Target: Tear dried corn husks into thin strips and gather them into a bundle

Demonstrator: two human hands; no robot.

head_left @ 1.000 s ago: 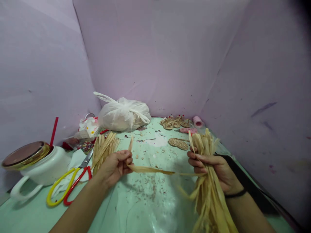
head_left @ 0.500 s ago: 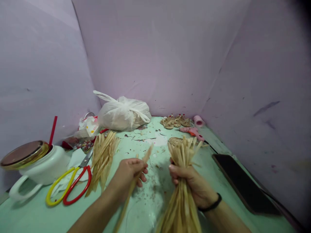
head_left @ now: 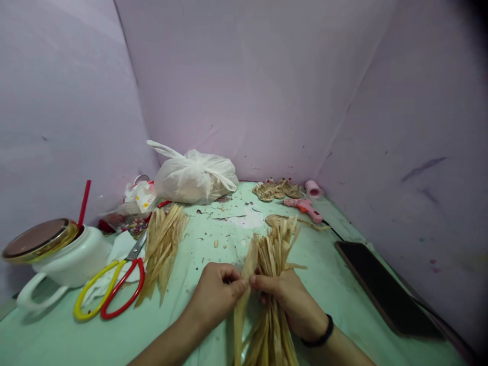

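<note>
My right hand (head_left: 290,300) is closed round a bundle of dried straw strips (head_left: 275,254) that stands upright over the green table (head_left: 335,284). My left hand (head_left: 215,297) pinches a single wider straw strip (head_left: 244,295) right beside the bundle, thumb against thumb with the right hand. A second pile of straw strips (head_left: 163,244) lies flat on the table to the left of my hands.
Yellow and red scissors (head_left: 110,287) and a white jug with a gold lid (head_left: 57,254) sit at the left. A tied white plastic bag (head_left: 194,175), woven straw pieces (head_left: 276,190), a pink glue gun (head_left: 303,206) and pink tape roll (head_left: 312,189) lie at the back. A dark phone (head_left: 381,287) rests right.
My left hand pulled one strip out sideways, swung it upright and brought it against the bundle. My right hand carried the bundle from the right toward the middle.
</note>
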